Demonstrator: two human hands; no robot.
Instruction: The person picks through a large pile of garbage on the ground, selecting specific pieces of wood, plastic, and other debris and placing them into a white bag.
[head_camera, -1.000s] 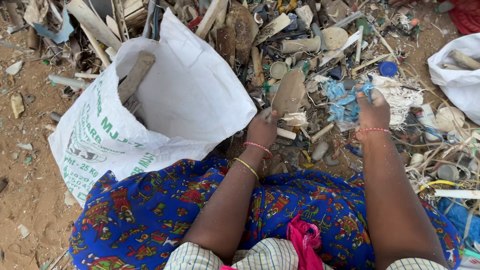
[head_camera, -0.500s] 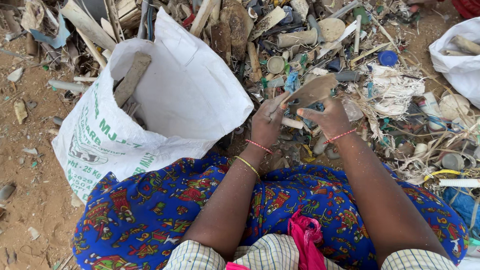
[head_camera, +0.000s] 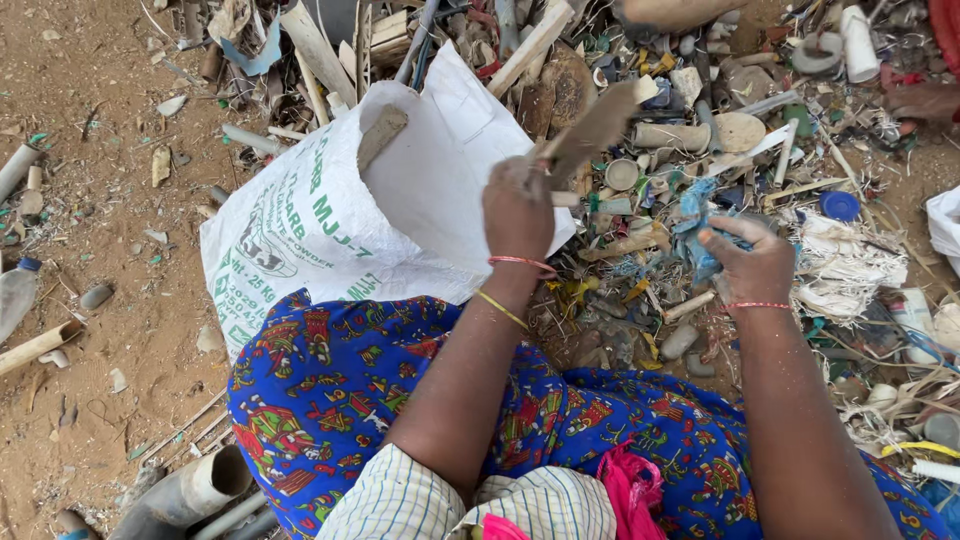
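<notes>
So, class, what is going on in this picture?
A person sits on sandy ground beside a heap of mixed scrap. The left hand holds a flat brown piece raised beside the open white sack, which already has a brown piece inside. The right hand grips a blue scrap at the heap. Another person's hand shows at the far right edge.

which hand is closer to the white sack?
Left. The left hand holds a flat brown scrap right over the white sack by its open mouth. The right hand grips blue scrap over the debris, well clear of it.
</notes>
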